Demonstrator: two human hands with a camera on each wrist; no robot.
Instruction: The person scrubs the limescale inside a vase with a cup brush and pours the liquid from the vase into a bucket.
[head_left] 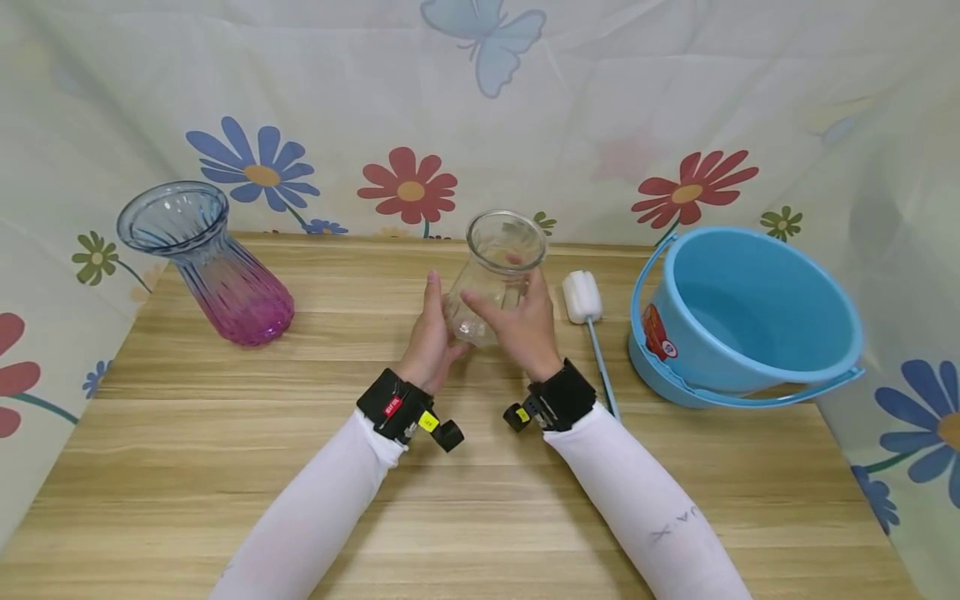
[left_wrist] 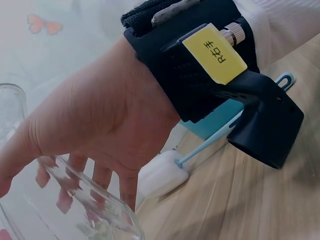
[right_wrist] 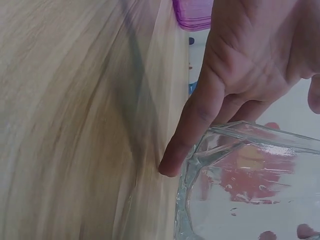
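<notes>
A clear glass vase (head_left: 486,287) with a wide round rim stands upright between both hands, its base close to the tabletop. My right hand (head_left: 528,329) grips its right side, thumb across the front and fingers behind the glass; the left wrist view shows those fingers through the vase (left_wrist: 100,210). At the lower left side, my left hand (head_left: 431,342) holds the vase with its thumb pointing up. In the right wrist view, the left little finger (right_wrist: 187,132) lies right at the base edge of the vase (right_wrist: 240,175).
A blue-to-pink ribbed glass vase (head_left: 225,275) stands at the left. Right of the hands lies a bottle brush with a white sponge head (head_left: 582,296) and light blue handle. A blue bucket (head_left: 675,333) stands at the right, its handle lowered. A floral curtain (head_left: 315,75) hangs behind the wooden table (head_left: 247,467).
</notes>
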